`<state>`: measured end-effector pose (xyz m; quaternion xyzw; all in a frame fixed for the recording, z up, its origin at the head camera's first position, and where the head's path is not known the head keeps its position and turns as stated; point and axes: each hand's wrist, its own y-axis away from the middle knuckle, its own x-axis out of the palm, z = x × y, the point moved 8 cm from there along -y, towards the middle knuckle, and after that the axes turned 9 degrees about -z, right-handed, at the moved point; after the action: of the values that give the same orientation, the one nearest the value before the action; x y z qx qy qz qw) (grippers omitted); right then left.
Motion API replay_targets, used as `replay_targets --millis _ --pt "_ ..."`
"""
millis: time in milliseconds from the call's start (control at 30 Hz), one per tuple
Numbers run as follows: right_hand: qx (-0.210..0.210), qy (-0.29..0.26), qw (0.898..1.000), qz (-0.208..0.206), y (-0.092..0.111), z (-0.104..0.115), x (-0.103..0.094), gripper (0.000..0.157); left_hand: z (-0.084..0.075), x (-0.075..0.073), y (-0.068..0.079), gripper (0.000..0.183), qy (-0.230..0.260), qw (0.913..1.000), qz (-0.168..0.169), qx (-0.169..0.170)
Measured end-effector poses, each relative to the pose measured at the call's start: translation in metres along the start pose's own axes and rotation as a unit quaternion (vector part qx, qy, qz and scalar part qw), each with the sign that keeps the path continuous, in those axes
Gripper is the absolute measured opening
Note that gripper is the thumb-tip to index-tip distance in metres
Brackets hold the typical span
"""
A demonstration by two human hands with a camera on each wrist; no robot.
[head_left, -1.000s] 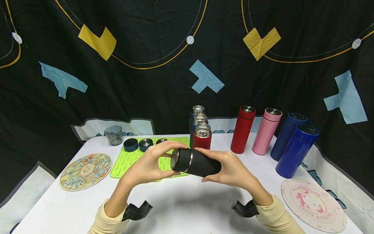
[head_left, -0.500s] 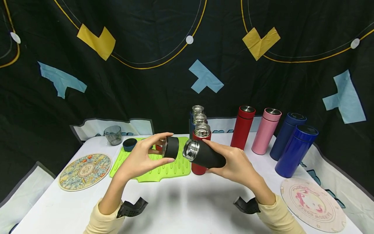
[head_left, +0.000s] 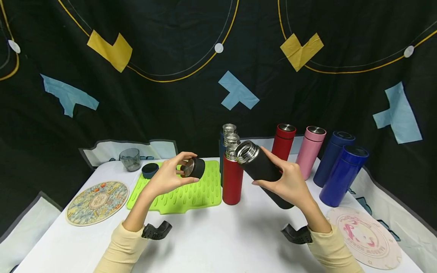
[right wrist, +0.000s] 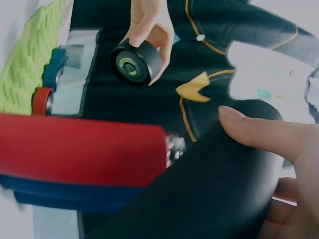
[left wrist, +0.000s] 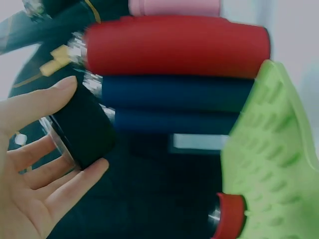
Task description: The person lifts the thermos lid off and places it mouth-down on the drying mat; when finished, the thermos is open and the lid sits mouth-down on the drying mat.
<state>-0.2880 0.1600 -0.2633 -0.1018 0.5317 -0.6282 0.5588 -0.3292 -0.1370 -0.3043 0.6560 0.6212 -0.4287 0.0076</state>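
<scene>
My left hand [head_left: 166, 175] pinches a black lid [head_left: 199, 168] with a steel top, held over the green mat; its hollow underside faces the camera in the right wrist view. In my right hand [head_left: 293, 181] is a black thermos bottle [head_left: 260, 165], uncapped, tilted so its threaded steel mouth points up and left. That mouth overlaps an uncapped red thermos [head_left: 233, 184] standing just behind. Two uncapped blue thermoses line up behind the red one, mostly hidden. On the mat sit a dark blue lid [head_left: 150, 170], another blue lid [right wrist: 51, 76] and a red lid [right wrist: 42, 101].
Capped thermoses in red [head_left: 284, 143], pink [head_left: 310, 149], dark blue [head_left: 334, 159] and bright blue [head_left: 343, 178] stand at the right. A grey glass [head_left: 130, 160] is beyond the green mat [head_left: 184, 201]. Round placemats lie left [head_left: 97, 203] and right [head_left: 367, 239]. A black curtain hangs behind.
The lid has come off the black thermos. My left hand has moved it left and up; my right hand has carried the bottle right and turned its mouth more upward.
</scene>
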Motion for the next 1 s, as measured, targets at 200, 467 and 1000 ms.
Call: replay_targets --millis 200,467,1000 --pt "0.026 -0.001 0.998 -0.049 0.000 -0.023 -0.002 0.085 0.031 0.016 -0.012 0.064 -0.016 0.9997 0.015 -0.013" --pt "0.089 -0.014 0.994 -0.060 -0.006 -0.055 0.013 0.082 0.059 0.037 -0.029 0.064 -0.075 0.9969 0.021 0.015" --pt "0.130 -0.058 0.982 -0.126 -0.030 -0.098 0.043 0.078 0.095 0.084 -0.052 0.064 -0.118 0.9927 0.021 0.005"
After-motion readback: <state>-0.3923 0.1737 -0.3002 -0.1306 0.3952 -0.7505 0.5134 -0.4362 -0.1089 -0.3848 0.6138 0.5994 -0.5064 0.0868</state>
